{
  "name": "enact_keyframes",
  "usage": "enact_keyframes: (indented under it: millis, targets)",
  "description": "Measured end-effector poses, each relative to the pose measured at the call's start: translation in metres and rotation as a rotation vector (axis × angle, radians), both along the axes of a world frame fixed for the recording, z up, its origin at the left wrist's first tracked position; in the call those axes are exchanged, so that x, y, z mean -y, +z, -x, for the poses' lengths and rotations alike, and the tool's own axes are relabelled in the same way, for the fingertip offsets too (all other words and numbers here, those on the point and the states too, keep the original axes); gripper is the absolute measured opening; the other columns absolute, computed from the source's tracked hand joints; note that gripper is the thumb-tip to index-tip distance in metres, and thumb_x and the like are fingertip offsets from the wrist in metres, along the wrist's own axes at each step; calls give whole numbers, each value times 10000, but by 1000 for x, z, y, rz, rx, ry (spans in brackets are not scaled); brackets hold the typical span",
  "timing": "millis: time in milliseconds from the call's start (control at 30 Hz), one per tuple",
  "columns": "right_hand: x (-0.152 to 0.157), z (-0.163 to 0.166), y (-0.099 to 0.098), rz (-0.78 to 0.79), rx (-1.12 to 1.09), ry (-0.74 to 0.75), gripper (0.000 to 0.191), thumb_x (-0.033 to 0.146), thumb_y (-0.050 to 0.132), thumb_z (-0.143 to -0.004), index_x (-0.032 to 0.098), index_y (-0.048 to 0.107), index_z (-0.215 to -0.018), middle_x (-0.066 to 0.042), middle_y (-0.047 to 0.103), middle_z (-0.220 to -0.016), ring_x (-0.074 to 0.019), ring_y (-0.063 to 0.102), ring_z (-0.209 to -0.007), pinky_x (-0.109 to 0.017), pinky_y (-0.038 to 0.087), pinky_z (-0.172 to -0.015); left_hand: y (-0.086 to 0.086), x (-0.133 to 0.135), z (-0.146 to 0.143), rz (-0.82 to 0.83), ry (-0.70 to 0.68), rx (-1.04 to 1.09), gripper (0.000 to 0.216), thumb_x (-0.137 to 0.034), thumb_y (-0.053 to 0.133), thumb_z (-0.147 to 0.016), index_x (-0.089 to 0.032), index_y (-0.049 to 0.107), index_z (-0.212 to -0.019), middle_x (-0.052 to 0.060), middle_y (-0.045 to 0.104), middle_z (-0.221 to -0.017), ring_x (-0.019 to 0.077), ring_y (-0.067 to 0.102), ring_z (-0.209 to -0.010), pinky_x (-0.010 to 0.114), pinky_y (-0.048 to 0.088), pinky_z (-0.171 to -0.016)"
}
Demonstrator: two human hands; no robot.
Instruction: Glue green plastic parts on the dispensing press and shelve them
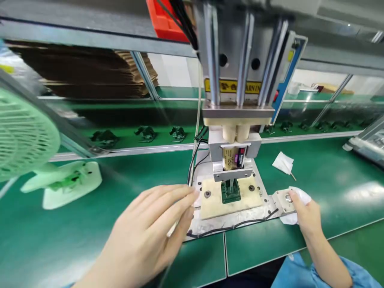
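My left hand (153, 230) is beside the left edge of the press base (207, 230). Its fingers are stretched out, with the thumb below. A sliver of something pale shows between thumb and fingers; what it is stays hidden. At the base's right end, my right hand (309, 212) holds a white cloth (289, 219), its thumb by the round button on a metal block (282, 202). Between the hands stands the press (237, 114), its lower tooling over a dark green part (230, 196), which sits on a cream-coloured plate (213, 208).
A light green fan (27, 132) stands at left. Several dark green parts (177, 134) line the strip behind the bench. A white scrap with a thin stick (283, 163) lies right of the press. Black cable (234, 228) crosses the base. Stacked cardboard (84, 72) fills the back left.
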State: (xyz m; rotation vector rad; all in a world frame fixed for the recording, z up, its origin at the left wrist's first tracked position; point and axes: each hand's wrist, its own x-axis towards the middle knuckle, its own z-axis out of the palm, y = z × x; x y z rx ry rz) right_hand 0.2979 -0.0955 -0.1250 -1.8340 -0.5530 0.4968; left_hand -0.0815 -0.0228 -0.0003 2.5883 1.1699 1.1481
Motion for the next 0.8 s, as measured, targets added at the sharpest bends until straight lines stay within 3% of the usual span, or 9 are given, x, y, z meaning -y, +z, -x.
enact_keyframes:
  millis: [67, 133, 267, 467, 800]
  targets:
    - [2, 0, -3, -14, 24, 4, 564, 598, 761, -644, 121, 774, -944, -104, 760, -869, -306, 711, -866, -356, 543, -727, -21, -7, 6, -54, -4, -240, 249, -367, 573, -904, -248, 719, -1067, 90, 751, -1087, 312, 692, -1005, 452, 544, -871]
    - [4, -1, -6, -17, 62, 13, 542, 587, 755, -675, 126, 772, -962, -101, 760, -872, -298, 712, -861, -353, 539, -727, -48, -6, 17, 20, 57, -326, 295, -380, 526, -939, -210, 684, -1123, 112, 732, -1119, 294, 690, -1010, 421, 547, -864]
    - [5, -1, -5, 2, 79, 17, 530, 584, 753, -702, 120, 766, -958, -101, 755, -861, -278, 710, -838, -330, 533, -704, -84, 9, 33, 139, 258, -128, 225, -333, 533, -948, -199, 666, -1071, 94, 722, -1031, 242, 678, -948, 348, 539, -813]
    - [7, 3, 4, -4, 95, -22, 525, 570, 762, -717, 129, 756, -1003, -96, 752, -897, -271, 703, -863, -342, 540, -727, -84, 12, 24, 237, 336, 22, 157, -308, 573, -919, -210, 685, -971, 71, 719, -955, 221, 653, -887, 316, 508, -716]
    - [7, 8, 11, -41, 83, 8, 494, 518, 747, -757, 106, 758, -1029, -109, 745, -901, -253, 691, -841, -317, 540, -701, -85, 14, 22, 262, 361, 57, 149, -311, 591, -908, -212, 689, -961, 70, 717, -962, 233, 658, -933, 353, 515, -797]
